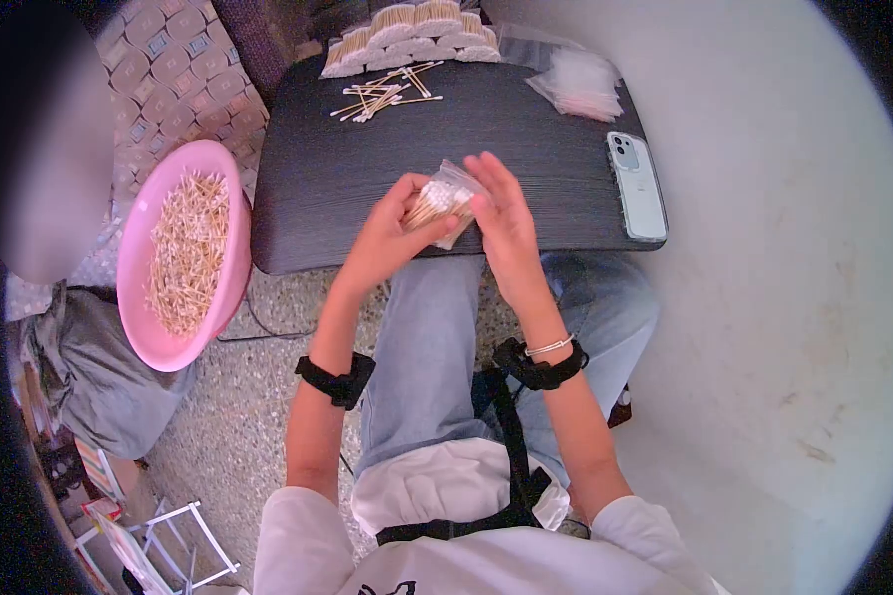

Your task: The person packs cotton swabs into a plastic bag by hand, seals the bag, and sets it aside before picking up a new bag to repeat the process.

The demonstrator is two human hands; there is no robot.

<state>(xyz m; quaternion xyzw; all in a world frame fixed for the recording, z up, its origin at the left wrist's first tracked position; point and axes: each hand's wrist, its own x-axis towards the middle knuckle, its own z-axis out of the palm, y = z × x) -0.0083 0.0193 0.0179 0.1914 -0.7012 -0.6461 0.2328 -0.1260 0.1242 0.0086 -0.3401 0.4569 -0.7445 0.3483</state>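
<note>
Just above the table's front edge, a small clear plastic bag (450,190) holds a bundle of cotton swabs (435,202), their white tips toward the top. My left hand (392,238) is closed around the bag's left side, thumb across its lower front. On the other side, my right hand (508,226) has its fingers stretched upward, with the thumb side against the bag's right edge. Several loose cotton swabs (377,99) lie scattered farther back on the dark table (327,188).
Filled swab bags (407,35) are stacked at the table's back edge. Empty plastic bags (580,84) lie back right, with a phone (637,186) at the right edge. A pink basin (139,288) full of loose swabs stands left of the table.
</note>
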